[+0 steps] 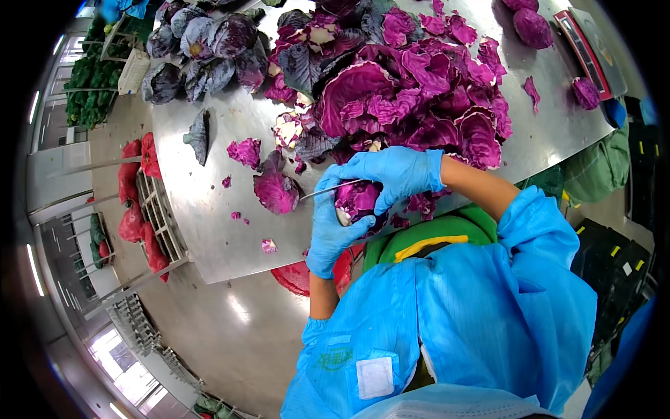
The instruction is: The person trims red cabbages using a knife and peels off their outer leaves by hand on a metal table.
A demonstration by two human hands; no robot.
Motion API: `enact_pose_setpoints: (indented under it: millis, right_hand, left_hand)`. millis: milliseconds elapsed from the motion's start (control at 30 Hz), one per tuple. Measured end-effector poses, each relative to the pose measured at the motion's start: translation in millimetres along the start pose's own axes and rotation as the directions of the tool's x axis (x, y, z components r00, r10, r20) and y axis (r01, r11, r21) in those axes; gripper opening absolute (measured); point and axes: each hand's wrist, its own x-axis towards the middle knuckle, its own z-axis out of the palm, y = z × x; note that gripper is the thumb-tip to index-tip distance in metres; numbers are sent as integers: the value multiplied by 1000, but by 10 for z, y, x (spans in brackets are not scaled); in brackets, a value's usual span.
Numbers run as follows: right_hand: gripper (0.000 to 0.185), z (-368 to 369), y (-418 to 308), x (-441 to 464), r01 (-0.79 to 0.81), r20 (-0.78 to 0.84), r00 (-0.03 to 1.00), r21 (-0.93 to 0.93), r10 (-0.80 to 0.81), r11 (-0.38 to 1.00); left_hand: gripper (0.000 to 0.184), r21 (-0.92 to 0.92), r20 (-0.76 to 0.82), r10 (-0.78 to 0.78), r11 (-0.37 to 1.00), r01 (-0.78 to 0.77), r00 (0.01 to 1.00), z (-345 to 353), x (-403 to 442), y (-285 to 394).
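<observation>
A trimmed red cabbage (pixel 357 198) is held between my two blue-gloved hands, near the front edge of the metal table. My left hand (pixel 328 234) is wrapped round its left and lower side, thumb pressed on it near a pale cut patch. From the right, my right hand (pixel 396 174) curls over the top, its thumb against the cabbage. A thin knife (pixel 351 183) crosses above the cabbage, its far end sticking out past my left hand. The knife's handle is hidden, seemingly under my right hand's fingers. Just beyond lies a large heap of purple cabbage leaves (pixel 412 98).
Untrimmed dark cabbages (pixel 209 42) are piled at the back left of the metal table (pixel 230 244). Several peeled cabbages (pixel 532 28) and a red-edged scale (pixel 586 52) sit at the right. Red sacks (pixel 132 223) lie on a rack at left. A red net bag (pixel 293 278) is below the edge.
</observation>
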Motion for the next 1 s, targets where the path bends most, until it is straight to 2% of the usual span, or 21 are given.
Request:
enact_pose_setpoints:
  millis: [233,333,433,467,533,567,633,667,700,767,800,933,967,1000]
  right_hand:
    - [62,188,189,-102,49,-121,991,-119,-63,992]
    - [48,214,228,-126,97,-118,987,-114,-110,989]
    - [43,188,272,-165,47,-125,991,-11,-48,999]
    - [36,196,268,-200,110,-239,963,-62,-122,992]
    - [34,78,279,-328,29,-299,953,-38,-39,999]
    - [33,7,267,-422,-11,-330,944,-22,3,1000]
    - [32,-152,185,-663,-206,-466,838,212,284,955]
    - [32,-196,216,-726,-172,-590,770,175,243,969]
    - [33,-229,233,-747,-143,-703,683,137,198,980]
    - [32,-324,107,-764,-312,-915,381,8,133,950]
    - [41,-315,40,-753,-534,-966,257,-130,14,835]
    - [70,202,-259,-711,-419,-730,594,78,338,905]
    - [79,381,-163,-658,-353,-641,675,156,367,922]
    - [80,485,-70,-587,-367,-643,667,158,377,917]
  left_hand:
    - [91,212,70,21,977,-35,997,-66,-10,169]
    - [92,90,89,63,993,-71,994,-91,-9,161]
    - [92,174,129,-47,984,24,991,-129,-18,263]
    - [92,201,135,-76,978,48,988,-155,-29,274]
    - [94,257,144,-132,962,91,981,-233,-53,289]
    - [95,96,96,-144,986,134,985,-283,-96,228]
    - [96,-232,-5,-195,954,188,981,-377,-248,-59]
    - [98,-352,-50,-206,919,176,977,-386,-289,-145]
    - [97,-382,-96,-205,911,154,974,-385,-324,-211]
    - [97,-444,-182,-207,890,108,961,-273,-361,-224]
    - [98,-424,-214,-193,902,86,958,-206,-353,-230]
    - [99,-496,-369,-191,868,-19,910,181,-223,-264]
    - [98,-440,-405,-160,897,-38,900,272,-178,-282]
    - [97,-384,-440,-130,922,-55,888,367,-143,-292]
